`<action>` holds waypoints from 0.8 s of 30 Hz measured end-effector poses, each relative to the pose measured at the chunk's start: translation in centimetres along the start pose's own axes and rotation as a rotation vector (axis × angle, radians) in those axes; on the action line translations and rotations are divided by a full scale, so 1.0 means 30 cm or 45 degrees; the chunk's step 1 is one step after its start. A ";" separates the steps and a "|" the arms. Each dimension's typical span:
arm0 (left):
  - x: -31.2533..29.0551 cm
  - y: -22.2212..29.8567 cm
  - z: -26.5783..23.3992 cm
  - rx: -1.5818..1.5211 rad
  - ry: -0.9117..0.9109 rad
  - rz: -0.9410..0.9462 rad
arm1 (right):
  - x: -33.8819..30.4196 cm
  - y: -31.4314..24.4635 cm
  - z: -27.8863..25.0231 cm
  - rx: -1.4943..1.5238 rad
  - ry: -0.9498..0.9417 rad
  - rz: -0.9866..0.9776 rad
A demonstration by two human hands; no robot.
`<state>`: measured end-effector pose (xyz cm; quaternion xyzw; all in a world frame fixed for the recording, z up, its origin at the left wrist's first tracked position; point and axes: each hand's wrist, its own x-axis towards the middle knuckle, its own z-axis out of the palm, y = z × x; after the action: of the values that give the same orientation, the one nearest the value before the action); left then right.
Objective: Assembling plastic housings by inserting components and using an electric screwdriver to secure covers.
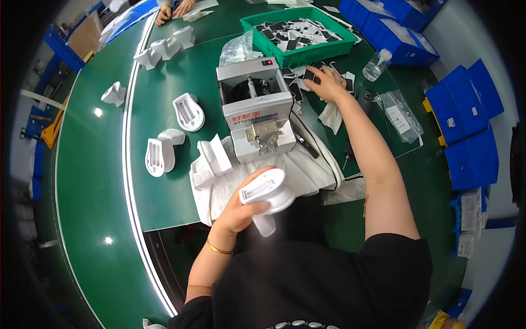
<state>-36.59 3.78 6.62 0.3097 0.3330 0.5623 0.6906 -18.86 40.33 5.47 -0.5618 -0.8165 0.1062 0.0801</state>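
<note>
In front of my body, my left hand point(236, 211) is closed around a white plastic housing point(282, 198) with a slotted oval face and a stem pointing down. My right hand point(329, 85) reaches far forward with fingers stretched over loose flat black and white pieces point(298, 88), touching some of them. Below its wrist lies a crumpled white cloth point(331, 117). Between the hands stands a grey box-shaped machine point(257, 112) that looks like a screw feeder. Another white housing point(211, 162) rests on a white cloth point(307, 172) left of it.
More white housings point(189, 112) stand on the green table point(93, 181) at the left. A green tray point(323, 55) of flat pieces sits at the back, near a clear bottle point(377, 66). Blue bins point(463, 115) line the right. Another person's hands point(172, 11) are at the far left.
</note>
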 end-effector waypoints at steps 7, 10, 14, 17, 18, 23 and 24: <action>0.004 0.026 -0.077 -0.148 0.211 0.058 | -0.149 0.004 0.003 0.127 0.058 -0.314; -0.007 0.025 -0.090 -0.076 0.207 0.044 | -0.238 -0.141 -0.075 0.648 0.109 -0.390; 0.000 0.028 -0.104 -0.161 0.120 0.014 | -0.353 -0.378 -0.044 2.032 -0.456 -0.357; 0.004 0.030 -0.107 -0.137 0.153 0.051 | -0.340 -0.430 -0.042 2.160 -0.502 -0.290; 0.007 0.034 -0.108 -0.122 0.190 0.095 | -0.324 -0.442 -0.030 2.242 -0.561 -0.313; -0.009 0.080 -0.166 -0.143 0.181 0.067 | -0.288 -0.499 0.021 2.211 -0.500 -0.368; -0.011 0.086 -0.171 -0.137 0.171 0.067 | -0.280 -0.505 0.026 2.209 -0.488 -0.374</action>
<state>-42.25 4.19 5.72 0.2425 0.3396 0.6169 0.6673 -29.69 27.17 8.61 -0.1665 -0.5124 0.7657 0.3513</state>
